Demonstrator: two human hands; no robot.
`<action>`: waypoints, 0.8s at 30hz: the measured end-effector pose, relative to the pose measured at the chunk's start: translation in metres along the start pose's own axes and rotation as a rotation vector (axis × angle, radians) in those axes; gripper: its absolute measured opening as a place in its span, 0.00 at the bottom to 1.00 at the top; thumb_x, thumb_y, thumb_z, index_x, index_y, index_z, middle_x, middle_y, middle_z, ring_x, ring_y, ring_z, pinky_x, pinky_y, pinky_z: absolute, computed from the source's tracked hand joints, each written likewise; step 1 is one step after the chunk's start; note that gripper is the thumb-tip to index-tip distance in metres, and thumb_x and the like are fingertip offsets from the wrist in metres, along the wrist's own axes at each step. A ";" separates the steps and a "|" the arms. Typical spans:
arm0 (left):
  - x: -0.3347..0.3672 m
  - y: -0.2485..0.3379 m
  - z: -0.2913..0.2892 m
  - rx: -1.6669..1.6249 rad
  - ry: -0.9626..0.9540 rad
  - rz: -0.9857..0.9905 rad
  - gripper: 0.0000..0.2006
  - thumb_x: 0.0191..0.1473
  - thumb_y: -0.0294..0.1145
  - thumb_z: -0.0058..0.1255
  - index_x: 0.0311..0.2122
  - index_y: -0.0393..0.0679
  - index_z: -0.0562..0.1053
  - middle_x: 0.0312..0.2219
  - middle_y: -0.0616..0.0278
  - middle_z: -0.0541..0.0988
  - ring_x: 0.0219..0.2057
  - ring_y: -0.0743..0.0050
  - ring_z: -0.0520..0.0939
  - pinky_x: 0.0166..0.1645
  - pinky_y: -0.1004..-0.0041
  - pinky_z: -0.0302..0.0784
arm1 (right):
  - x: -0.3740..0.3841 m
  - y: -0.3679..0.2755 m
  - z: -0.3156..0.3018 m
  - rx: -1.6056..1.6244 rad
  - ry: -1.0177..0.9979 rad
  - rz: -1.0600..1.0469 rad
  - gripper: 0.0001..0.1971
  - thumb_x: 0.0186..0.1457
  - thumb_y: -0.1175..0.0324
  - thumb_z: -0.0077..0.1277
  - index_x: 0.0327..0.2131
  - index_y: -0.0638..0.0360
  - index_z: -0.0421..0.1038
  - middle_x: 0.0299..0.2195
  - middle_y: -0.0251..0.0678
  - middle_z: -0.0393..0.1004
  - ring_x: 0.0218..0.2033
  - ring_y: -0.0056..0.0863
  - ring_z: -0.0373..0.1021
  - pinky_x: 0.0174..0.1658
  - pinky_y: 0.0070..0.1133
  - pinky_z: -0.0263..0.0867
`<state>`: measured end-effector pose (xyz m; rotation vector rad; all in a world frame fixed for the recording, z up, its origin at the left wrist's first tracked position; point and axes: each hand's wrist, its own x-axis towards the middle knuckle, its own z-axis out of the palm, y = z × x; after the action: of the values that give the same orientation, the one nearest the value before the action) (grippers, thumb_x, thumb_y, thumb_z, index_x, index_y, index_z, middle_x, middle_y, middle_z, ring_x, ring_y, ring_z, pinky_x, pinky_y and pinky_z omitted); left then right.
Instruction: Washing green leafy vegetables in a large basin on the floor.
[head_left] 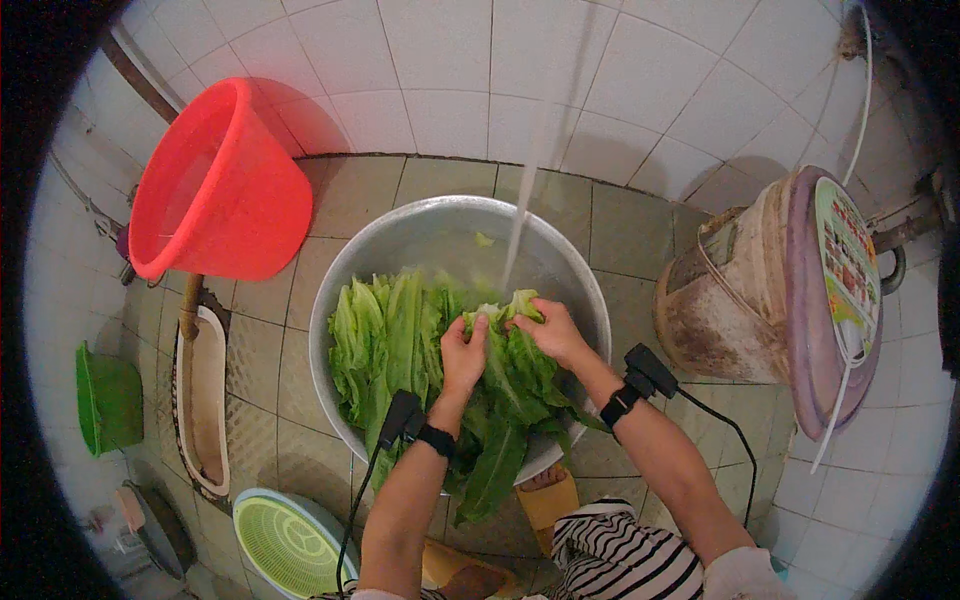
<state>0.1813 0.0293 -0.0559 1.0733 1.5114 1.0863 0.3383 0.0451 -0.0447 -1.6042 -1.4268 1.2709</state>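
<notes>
A wide metal basin (338, 275) on the tiled floor holds water and a heap of long green leafy lettuce (385, 340). Over its middle, my left hand (464, 352) pinches the pale base of a lettuce bunch (515, 375). My right hand (551, 332) grips the same bunch from the right, fingers curled at its pale end. The leaves of that bunch hang down toward me, some over the basin's near rim. A stream of water (520, 215) falls into the basin just behind my hands. Each wrist wears a black strap with a small cabled box.
A red bucket (255, 190) stands at the left, above a squat toilet (205, 400). Beyond it is a green bucket (108, 400). A green colander in a blue basin (290, 545) sits near left. At right stands a stained bucket (720, 300) with a purple lid (805, 330).
</notes>
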 end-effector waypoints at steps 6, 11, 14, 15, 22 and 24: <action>-0.003 0.010 0.002 -0.034 -0.006 -0.011 0.16 0.47 0.42 0.47 0.24 0.36 0.67 0.11 0.74 0.62 0.12 0.91 0.57 0.15 0.81 0.49 | 0.003 0.010 0.003 0.007 0.024 0.019 0.14 0.42 0.65 0.48 0.31 0.66 0.67 0.28 0.47 0.70 0.30 0.39 0.68 0.35 0.27 0.61; -0.002 0.010 0.003 0.019 -0.030 0.021 0.16 0.48 0.42 0.46 0.23 0.36 0.67 0.10 0.74 0.61 0.13 0.90 0.56 0.16 0.81 0.49 | 0.003 0.010 0.001 -0.047 0.058 0.017 0.16 0.42 0.65 0.48 0.34 0.66 0.66 0.33 0.50 0.68 0.36 0.43 0.65 0.39 0.28 0.60; -0.003 0.007 0.006 0.058 -0.032 -0.074 0.12 0.47 0.38 0.48 0.25 0.38 0.68 0.17 0.71 0.67 0.18 0.87 0.63 0.21 0.81 0.57 | 0.000 -0.019 -0.006 -0.240 0.247 0.029 0.21 0.42 0.67 0.47 0.41 0.66 0.60 0.37 0.52 0.65 0.39 0.46 0.63 0.42 0.30 0.59; -0.006 0.011 0.016 0.008 0.023 0.028 0.11 0.45 0.35 0.49 0.29 0.37 0.67 0.21 0.67 0.69 0.22 0.83 0.67 0.25 0.79 0.62 | -0.001 -0.028 -0.011 -0.235 0.260 -0.023 0.23 0.42 0.68 0.47 0.44 0.66 0.56 0.37 0.54 0.65 0.40 0.47 0.63 0.42 0.31 0.59; -0.018 -0.005 0.065 0.355 -0.027 0.201 0.24 0.39 0.22 0.47 0.45 0.33 0.56 0.33 0.39 0.69 0.35 0.44 0.71 0.37 0.60 0.66 | -0.009 -0.029 -0.004 -0.807 -0.044 0.251 0.17 0.44 0.70 0.42 0.38 0.68 0.54 0.31 0.53 0.66 0.33 0.47 0.66 0.37 0.35 0.63; -0.017 -0.002 0.063 0.470 -0.130 0.132 0.25 0.38 0.21 0.46 0.46 0.33 0.55 0.33 0.38 0.69 0.35 0.42 0.70 0.36 0.59 0.66 | -0.007 -0.008 0.005 -0.869 0.011 0.236 0.15 0.44 0.71 0.40 0.37 0.68 0.55 0.30 0.52 0.67 0.31 0.47 0.67 0.34 0.36 0.64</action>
<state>0.2452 0.0207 -0.0643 1.5526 1.6502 0.7428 0.3316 0.0389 -0.0375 -2.3800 -1.9752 0.7653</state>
